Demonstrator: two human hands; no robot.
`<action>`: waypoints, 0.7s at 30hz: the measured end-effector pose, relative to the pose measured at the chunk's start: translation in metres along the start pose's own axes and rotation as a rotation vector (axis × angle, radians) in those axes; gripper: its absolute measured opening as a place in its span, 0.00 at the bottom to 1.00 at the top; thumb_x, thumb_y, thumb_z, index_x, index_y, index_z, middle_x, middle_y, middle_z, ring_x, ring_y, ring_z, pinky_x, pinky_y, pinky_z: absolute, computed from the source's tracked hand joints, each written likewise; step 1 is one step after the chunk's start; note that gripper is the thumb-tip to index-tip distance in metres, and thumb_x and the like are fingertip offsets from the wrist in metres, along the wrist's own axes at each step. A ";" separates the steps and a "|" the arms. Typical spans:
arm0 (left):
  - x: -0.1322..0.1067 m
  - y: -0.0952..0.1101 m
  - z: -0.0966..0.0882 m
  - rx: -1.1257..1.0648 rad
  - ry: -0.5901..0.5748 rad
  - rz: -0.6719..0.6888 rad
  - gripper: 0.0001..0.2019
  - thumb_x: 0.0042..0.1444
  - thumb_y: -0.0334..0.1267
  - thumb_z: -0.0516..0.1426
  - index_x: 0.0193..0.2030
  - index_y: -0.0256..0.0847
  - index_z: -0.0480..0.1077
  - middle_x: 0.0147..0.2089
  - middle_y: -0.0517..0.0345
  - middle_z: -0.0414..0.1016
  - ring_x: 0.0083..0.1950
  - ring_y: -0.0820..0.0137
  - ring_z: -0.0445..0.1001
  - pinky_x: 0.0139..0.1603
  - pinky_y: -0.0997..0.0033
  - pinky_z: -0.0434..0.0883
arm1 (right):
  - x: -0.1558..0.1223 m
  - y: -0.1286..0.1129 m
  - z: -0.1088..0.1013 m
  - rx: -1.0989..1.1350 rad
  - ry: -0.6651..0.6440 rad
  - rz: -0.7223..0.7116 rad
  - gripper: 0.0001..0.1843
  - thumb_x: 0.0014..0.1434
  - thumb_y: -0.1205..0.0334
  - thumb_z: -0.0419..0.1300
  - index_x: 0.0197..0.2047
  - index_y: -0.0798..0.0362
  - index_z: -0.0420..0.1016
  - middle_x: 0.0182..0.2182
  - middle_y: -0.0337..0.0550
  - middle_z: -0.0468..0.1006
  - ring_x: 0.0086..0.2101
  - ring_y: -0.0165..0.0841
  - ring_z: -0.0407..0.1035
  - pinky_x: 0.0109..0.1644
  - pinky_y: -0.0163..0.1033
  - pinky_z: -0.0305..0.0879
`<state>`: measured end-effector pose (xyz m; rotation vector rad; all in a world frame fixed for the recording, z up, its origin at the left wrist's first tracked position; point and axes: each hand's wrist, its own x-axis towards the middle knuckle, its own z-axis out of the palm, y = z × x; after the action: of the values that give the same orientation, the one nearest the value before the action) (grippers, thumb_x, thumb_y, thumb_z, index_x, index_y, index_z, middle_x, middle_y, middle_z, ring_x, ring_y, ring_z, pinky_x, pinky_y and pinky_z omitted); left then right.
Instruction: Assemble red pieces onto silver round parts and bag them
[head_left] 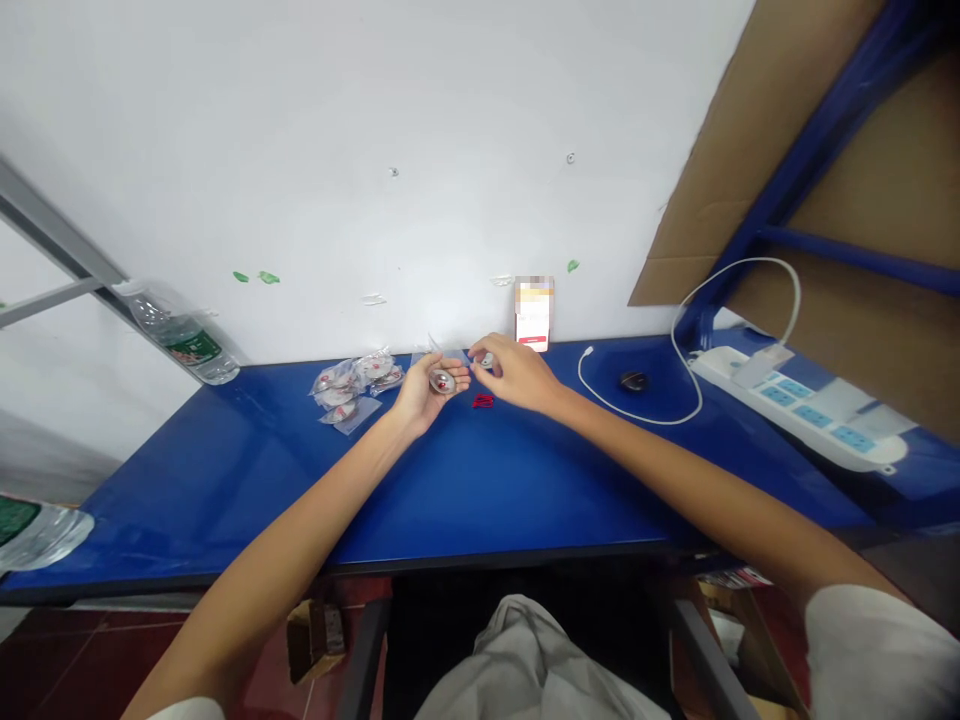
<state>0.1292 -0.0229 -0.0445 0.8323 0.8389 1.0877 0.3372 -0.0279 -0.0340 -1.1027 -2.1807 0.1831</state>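
Blue table — round disc in left hand, right hand beside

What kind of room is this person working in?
Probably a small workshop bench: a blue worktable, a pile of small bagged parts, and a power strip beside blue metal shelving.
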 end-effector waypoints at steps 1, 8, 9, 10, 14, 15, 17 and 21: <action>-0.001 -0.003 0.002 -0.003 0.006 0.011 0.14 0.67 0.43 0.55 0.38 0.35 0.76 0.37 0.45 0.81 0.37 0.64 0.80 0.42 0.65 0.78 | -0.008 -0.009 0.000 0.015 0.002 -0.031 0.13 0.72 0.60 0.61 0.57 0.48 0.77 0.52 0.45 0.83 0.44 0.38 0.78 0.48 0.41 0.71; -0.005 -0.016 0.011 0.073 -0.004 0.061 0.15 0.68 0.48 0.55 0.41 0.38 0.73 0.35 0.51 0.77 0.34 0.65 0.76 0.36 0.66 0.73 | -0.025 -0.024 0.018 -0.087 -0.067 -0.146 0.14 0.72 0.55 0.66 0.58 0.46 0.79 0.55 0.48 0.81 0.50 0.43 0.78 0.47 0.45 0.74; -0.006 -0.016 0.010 0.099 -0.006 0.074 0.16 0.68 0.50 0.55 0.41 0.38 0.73 0.35 0.51 0.76 0.33 0.66 0.75 0.36 0.66 0.73 | -0.025 -0.023 0.019 -0.093 -0.068 -0.155 0.12 0.73 0.55 0.65 0.57 0.46 0.80 0.55 0.48 0.81 0.50 0.42 0.78 0.47 0.45 0.74; -0.007 -0.016 0.010 0.122 -0.007 0.087 0.17 0.68 0.51 0.55 0.41 0.38 0.73 0.34 0.52 0.76 0.33 0.66 0.75 0.36 0.65 0.72 | -0.026 -0.022 0.019 -0.093 -0.073 -0.168 0.12 0.74 0.55 0.63 0.57 0.46 0.81 0.56 0.48 0.81 0.50 0.42 0.78 0.48 0.45 0.75; -0.012 -0.013 0.013 0.132 -0.006 0.074 0.18 0.66 0.52 0.56 0.45 0.38 0.74 0.33 0.54 0.74 0.30 0.67 0.71 0.32 0.66 0.69 | -0.030 -0.023 0.015 -0.075 -0.106 -0.219 0.13 0.75 0.54 0.62 0.58 0.46 0.81 0.59 0.47 0.81 0.53 0.43 0.79 0.51 0.46 0.76; -0.013 -0.013 0.014 0.116 -0.009 0.065 0.17 0.66 0.51 0.56 0.46 0.38 0.74 0.33 0.54 0.74 0.29 0.68 0.70 0.31 0.67 0.68 | -0.031 -0.023 0.015 -0.066 -0.109 -0.218 0.14 0.74 0.52 0.64 0.58 0.46 0.81 0.59 0.47 0.81 0.54 0.44 0.78 0.52 0.46 0.76; -0.015 -0.012 0.016 0.076 -0.031 0.059 0.16 0.64 0.48 0.56 0.48 0.37 0.75 0.34 0.54 0.74 0.29 0.69 0.68 0.29 0.68 0.66 | -0.031 -0.021 0.015 -0.048 -0.106 -0.197 0.15 0.72 0.51 0.67 0.58 0.46 0.81 0.59 0.48 0.81 0.54 0.44 0.78 0.52 0.47 0.76; -0.014 -0.009 0.016 0.056 -0.176 0.074 0.13 0.61 0.42 0.56 0.44 0.36 0.76 0.37 0.50 0.77 0.35 0.65 0.73 0.33 0.68 0.70 | -0.030 -0.011 0.014 0.024 -0.077 -0.146 0.12 0.73 0.54 0.66 0.57 0.45 0.81 0.59 0.46 0.81 0.49 0.41 0.79 0.52 0.46 0.76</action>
<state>0.1433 -0.0410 -0.0435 0.9978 0.6986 1.0427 0.3333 -0.0554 -0.0550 -0.9327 -2.3115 0.1892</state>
